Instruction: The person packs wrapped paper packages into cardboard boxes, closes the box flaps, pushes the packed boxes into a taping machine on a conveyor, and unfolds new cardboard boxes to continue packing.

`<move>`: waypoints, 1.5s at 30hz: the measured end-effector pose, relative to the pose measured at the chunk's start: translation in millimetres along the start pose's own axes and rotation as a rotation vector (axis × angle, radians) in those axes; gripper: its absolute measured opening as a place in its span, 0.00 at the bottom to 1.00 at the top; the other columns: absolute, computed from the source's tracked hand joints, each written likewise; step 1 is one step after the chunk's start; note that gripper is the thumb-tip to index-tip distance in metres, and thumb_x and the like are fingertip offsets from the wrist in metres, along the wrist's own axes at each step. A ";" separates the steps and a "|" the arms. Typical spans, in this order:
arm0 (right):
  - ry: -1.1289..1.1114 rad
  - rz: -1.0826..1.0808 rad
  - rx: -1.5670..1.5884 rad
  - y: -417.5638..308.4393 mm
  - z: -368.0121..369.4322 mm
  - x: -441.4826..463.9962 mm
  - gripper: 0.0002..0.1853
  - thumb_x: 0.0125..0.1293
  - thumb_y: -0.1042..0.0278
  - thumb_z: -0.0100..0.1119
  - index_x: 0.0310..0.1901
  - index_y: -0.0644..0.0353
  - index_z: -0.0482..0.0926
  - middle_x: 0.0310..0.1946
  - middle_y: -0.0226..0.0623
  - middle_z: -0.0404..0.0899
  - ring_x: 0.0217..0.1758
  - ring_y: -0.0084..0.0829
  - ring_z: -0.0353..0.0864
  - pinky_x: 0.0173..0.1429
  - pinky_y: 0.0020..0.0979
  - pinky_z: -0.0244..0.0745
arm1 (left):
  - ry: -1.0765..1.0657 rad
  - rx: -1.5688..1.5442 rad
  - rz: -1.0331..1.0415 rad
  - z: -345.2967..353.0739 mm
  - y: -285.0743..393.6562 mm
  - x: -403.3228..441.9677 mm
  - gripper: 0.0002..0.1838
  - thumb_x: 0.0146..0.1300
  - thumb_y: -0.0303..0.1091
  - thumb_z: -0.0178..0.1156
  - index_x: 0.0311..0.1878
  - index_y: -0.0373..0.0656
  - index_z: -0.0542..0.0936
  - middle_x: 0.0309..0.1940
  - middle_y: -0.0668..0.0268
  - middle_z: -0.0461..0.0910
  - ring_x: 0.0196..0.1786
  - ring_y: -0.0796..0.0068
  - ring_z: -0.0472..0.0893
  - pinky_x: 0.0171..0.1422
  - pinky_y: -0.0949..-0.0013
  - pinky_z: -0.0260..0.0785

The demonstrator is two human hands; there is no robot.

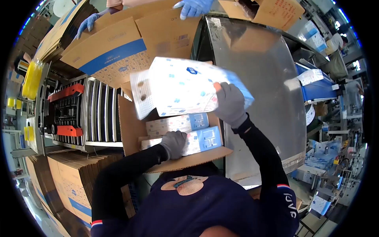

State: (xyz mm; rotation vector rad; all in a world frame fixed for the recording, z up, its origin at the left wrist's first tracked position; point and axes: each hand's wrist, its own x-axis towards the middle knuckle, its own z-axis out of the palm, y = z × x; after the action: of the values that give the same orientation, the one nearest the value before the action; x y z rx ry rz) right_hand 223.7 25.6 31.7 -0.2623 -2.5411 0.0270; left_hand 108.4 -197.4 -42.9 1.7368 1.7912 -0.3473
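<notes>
My right hand (pixel 231 103), in a grey glove, grips the right end of a white and blue patterned package (pixel 185 87) above an open cardboard box (pixel 128 126). A perforated clear-white flap hangs at the package's left end. Inside the box lie two similar packages, the rear one (pixel 169 124) and the front one (pixel 203 141). My left hand (pixel 173 144), also gloved in grey, rests on the front package with its fingers bent over the top; what they grip, if anything, is hidden.
A metal table (pixel 256 98) stands to the right, a roller conveyor (pixel 103 110) to the left. Another person's blue-gloved hands (pixel 193 8) hold a larger open carton (pixel 118 51) at the back. Flat cartons (pixel 67 177) are stacked at the lower left.
</notes>
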 end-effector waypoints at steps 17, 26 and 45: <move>-0.604 0.006 0.041 -11.3 237.7 -102.3 0.18 0.63 0.66 0.58 0.53 0.65 0.76 0.40 0.47 0.82 0.40 0.44 0.84 0.32 0.43 0.82 | 0.016 0.005 0.136 11.9 35.8 12.8 0.23 0.55 0.37 0.64 0.51 0.33 0.74 0.40 0.47 0.81 0.38 0.52 0.86 0.40 0.53 0.79; -0.857 0.114 0.120 -78.0 273.2 -72.9 0.14 0.63 0.62 0.59 0.47 0.58 0.81 0.39 0.42 0.81 0.41 0.42 0.82 0.42 0.42 0.71 | -0.111 0.012 0.047 5.3 46.9 22.9 0.32 0.46 0.43 0.71 0.52 0.34 0.73 0.46 0.49 0.81 0.48 0.54 0.85 0.52 0.58 0.79; -0.040 1.067 0.618 22.0 -39.2 -236.4 0.10 0.70 0.61 0.63 0.43 0.59 0.79 0.31 0.39 0.81 0.34 0.33 0.80 0.42 0.33 0.75 | 0.254 -1.053 0.197 -59.6 93.4 62.4 0.19 0.73 0.46 0.60 0.53 0.39 0.75 0.27 0.64 0.79 0.26 0.71 0.79 0.31 0.68 0.72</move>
State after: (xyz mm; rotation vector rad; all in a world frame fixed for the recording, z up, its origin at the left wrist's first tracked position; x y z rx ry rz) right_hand 441.6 0.1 -67.0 -1.2924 -1.9960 1.1784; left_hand 187.6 -102.7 -12.2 1.1638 1.4822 0.8023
